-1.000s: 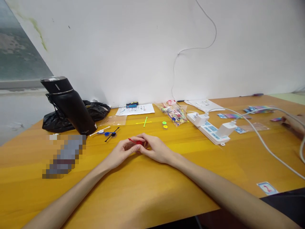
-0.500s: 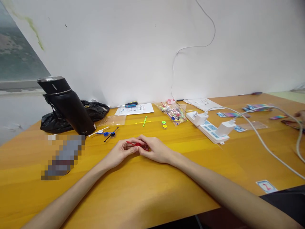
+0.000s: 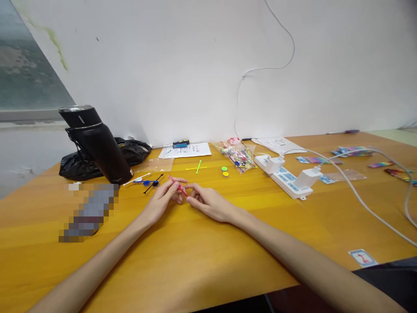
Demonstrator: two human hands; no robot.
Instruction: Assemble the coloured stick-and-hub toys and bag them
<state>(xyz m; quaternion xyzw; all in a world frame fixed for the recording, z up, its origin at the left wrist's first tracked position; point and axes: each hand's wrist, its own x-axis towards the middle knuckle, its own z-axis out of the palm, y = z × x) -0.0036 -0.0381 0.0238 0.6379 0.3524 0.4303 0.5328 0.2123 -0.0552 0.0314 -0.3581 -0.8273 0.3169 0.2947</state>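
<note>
A thin red plastic arrow spinner (image 3: 181, 189) with a round hub lies slantwise between my hands, just above the table. My left hand (image 3: 163, 198) pinches it by the hub, thumb on top. My right hand (image 3: 208, 203) has its thumb and forefinger at the spinner's lower right end; its other fingers are curled. Left of my left hand lie similar arrow spinners, a black one (image 3: 153, 184), a blue one (image 3: 142, 181) and a white one (image 3: 137, 179). Beyond my hands are a yellow-green crossed pair (image 3: 198, 167) and small green (image 3: 224, 168) and yellow discs (image 3: 225, 174).
A black bottle (image 3: 104, 148) stands left by a black plastic bag (image 3: 78, 167). A power strip (image 3: 289, 182) with chargers and white cables lies right. A clear bag of parts (image 3: 239, 156), papers (image 3: 187, 150), screwdrivers (image 3: 177, 144) and a small card (image 3: 362, 258) are around.
The red spinner has turned from nearly level to a steeper slant and shifted left with my left hand. My right fingers have drawn back to its end. Another person's hand at far right has left view.
</note>
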